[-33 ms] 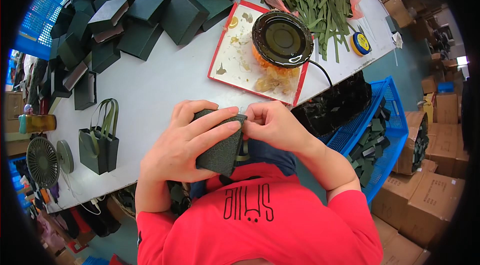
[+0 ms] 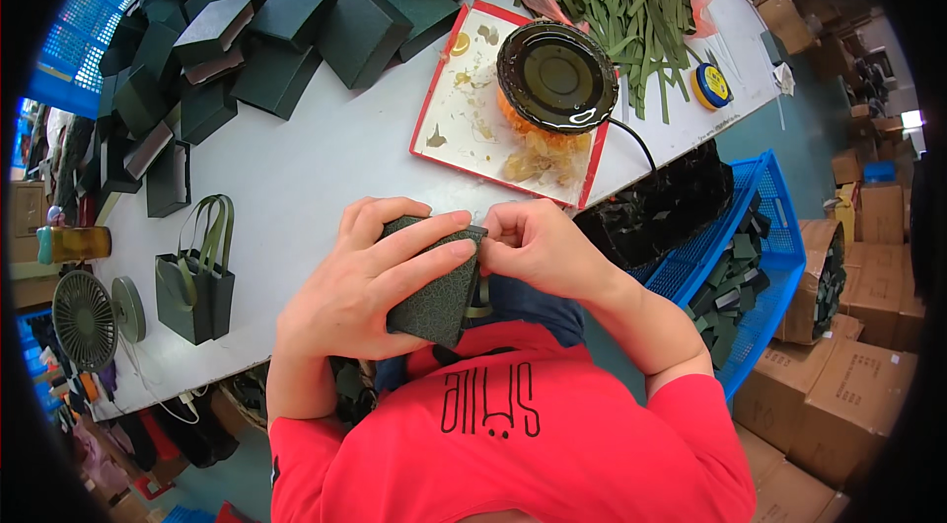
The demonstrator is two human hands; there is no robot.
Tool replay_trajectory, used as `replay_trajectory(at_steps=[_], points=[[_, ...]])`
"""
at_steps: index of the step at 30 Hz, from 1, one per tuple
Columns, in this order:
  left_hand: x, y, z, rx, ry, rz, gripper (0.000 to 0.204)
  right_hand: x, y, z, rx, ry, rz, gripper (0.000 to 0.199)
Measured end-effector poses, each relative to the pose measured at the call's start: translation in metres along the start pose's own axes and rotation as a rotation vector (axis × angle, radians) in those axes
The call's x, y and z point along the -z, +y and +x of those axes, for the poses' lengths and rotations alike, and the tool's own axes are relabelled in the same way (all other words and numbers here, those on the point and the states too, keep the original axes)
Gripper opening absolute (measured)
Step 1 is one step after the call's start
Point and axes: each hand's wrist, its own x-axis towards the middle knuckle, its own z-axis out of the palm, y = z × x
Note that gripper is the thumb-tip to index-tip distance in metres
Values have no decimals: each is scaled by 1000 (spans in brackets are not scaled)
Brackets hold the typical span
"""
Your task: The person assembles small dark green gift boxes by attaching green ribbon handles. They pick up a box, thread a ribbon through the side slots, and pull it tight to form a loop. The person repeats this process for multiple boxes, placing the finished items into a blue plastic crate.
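My left hand [image 2: 380,271] is wrapped round a small dark green paper gift bag [image 2: 434,301], its fingers spread across the textured side. The bag is tilted in front of my body, at the table's near edge. At the bag's upper right edge, my right hand [image 2: 528,239] is closed in a pinch; whatever lies between its fingertips is hidden. Below those fingers a bit of green ribbon [image 2: 480,298] shows beside the bag. To the left, a similar green gift bag [image 2: 195,298] with ribbon handles stands upright on the white table [image 2: 286,158].
A black-rimmed pot of dark liquid [image 2: 557,77] stands on a red-edged, glue-stained board [image 2: 449,133]. Behind are piled dark green boxes [image 2: 365,35] and cut green ribbons [image 2: 631,5]. A small fan [image 2: 84,321] stands left; a blue crate [image 2: 779,257] of green pieces is right.
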Motion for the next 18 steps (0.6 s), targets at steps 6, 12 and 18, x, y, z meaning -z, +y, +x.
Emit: replay_trajectory(at_steps=[6,12,18], points=[[2,0,2,-25,-20,-6,88,2,-4,1,-28,-42,-35,25],[-2,-8,-5,-32,93,-83,88,9,-34,-2,-115,-140,-113,24],[-3,-11,-11,-11,167,-105,85,9,-34,-13,-71,-77,4,23]])
